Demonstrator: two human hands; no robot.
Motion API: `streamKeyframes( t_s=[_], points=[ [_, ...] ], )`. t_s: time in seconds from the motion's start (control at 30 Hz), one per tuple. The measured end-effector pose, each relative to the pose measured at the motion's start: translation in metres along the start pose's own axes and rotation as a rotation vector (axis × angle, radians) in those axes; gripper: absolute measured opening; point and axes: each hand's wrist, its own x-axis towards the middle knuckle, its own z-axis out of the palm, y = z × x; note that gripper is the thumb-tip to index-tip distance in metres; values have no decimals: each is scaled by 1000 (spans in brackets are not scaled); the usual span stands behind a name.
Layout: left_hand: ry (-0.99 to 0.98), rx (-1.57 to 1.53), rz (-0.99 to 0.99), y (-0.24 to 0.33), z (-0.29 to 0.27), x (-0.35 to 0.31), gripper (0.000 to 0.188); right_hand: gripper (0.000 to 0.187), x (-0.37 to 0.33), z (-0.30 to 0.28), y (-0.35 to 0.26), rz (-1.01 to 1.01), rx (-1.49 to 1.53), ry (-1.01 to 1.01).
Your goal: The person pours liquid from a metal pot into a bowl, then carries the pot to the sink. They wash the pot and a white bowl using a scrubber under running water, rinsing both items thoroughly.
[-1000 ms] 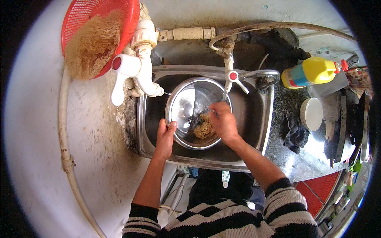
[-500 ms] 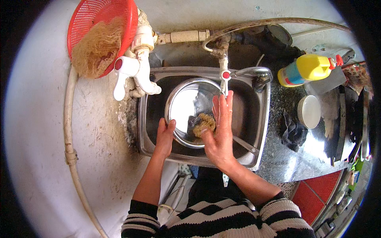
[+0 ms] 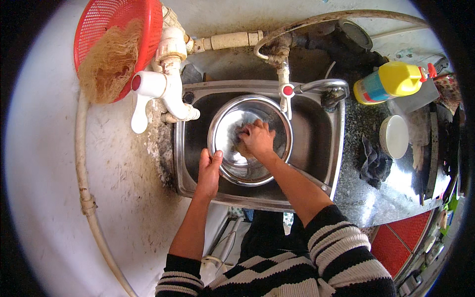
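A shiny round metal bowl (image 3: 251, 176) sits in the stainless steel sink (image 3: 316, 143). At the bowl's left edge, my left hand (image 3: 210, 171) grips the rim, its thumb on top. My right hand (image 3: 259, 141) is down inside the bowl with bent fingers closed on a tan fibrous scrubber (image 3: 242, 149), pressed against the inner wall. Most of the scrubber is hidden beneath that hand. To the right of the bowl, the handle of a metal utensil (image 3: 314, 181) shows, partly covered by my right forearm.
White-handled tap (image 3: 148, 96) at left; second tap (image 3: 287, 94) above the bowl. A red basket (image 3: 153, 29) with tan fibre hangs upper left. On the right counter are a yellow bottle (image 3: 401, 78), a white bowl (image 3: 394, 137) and a dark cloth (image 3: 374, 161).
My right hand has gone from raised with fingers stretched to down in the bowl, closed on the scrubber. My left hand keeps its hold on the rim. The view has shifted slightly.
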Motion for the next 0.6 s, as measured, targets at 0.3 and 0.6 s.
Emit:
streamKeyframes(
  t_s=[0.3,0.6],
  points=[
    [-36,67,36,-12,-6,6,17,24,10,14,-55,-262,-163,-179],
    [-45,25,-21,-7,-4,5,16,28,16,7,-63,-296,-276,-267]
  ],
)
